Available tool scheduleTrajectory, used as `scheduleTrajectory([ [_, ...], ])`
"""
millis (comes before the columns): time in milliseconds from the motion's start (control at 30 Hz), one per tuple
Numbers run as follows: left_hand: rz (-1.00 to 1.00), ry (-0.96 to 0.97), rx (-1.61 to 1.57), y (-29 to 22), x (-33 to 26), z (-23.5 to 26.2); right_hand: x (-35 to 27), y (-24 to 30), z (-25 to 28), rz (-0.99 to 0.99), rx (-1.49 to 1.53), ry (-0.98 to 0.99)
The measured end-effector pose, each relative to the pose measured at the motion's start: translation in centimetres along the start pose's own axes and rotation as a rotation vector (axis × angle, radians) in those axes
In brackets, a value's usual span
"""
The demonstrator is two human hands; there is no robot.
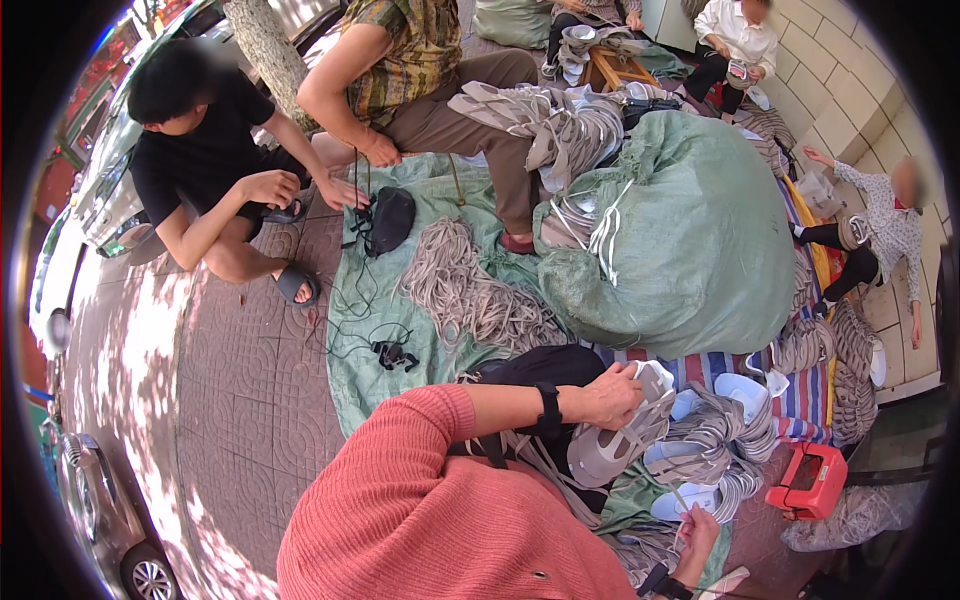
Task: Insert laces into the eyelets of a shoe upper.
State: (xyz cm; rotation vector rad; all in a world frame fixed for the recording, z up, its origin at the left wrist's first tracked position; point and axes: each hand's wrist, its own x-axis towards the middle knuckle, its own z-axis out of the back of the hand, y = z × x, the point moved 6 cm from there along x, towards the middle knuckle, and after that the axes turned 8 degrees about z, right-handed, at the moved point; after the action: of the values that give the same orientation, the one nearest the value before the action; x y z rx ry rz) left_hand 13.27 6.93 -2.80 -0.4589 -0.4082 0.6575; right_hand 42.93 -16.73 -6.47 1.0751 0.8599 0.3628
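My left hand [608, 395] is closed on the top edge of a grey shoe upper [603, 452] with white trim, holding it up over my lap. Lower and to the right, my right hand [697, 537] pinches a thin grey shoelace [672, 488]. The lace appears to run from the shoe upper to my fingers. Right beside the held upper lies a stack of similar grey shoe uppers [690, 450] with pale blue insides and loose laces. Both my wrists wear black bands.
A heap of grey laces [470, 290] lies on a green sheet [350, 370], near a black pouch [390, 220] and cables. A bulging green sack [690, 240] stands ahead. At right is a red plastic box [808, 480]. A person in black [200, 140] crouches at left; several others sit around.
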Motion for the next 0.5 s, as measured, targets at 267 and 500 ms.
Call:
scheduleTrajectory([
  [267, 0.129, 0.054, -0.167, 1.1, -0.2, -0.7, 0.6, -5.5, 5.5, -0.168, -0.080, -0.182],
  [500, 0.091, 0.123, -0.222, -0.4, 1.0, -0.3, 2.4, -15.1, 17.1, -0.046, 0.792, -0.257],
])
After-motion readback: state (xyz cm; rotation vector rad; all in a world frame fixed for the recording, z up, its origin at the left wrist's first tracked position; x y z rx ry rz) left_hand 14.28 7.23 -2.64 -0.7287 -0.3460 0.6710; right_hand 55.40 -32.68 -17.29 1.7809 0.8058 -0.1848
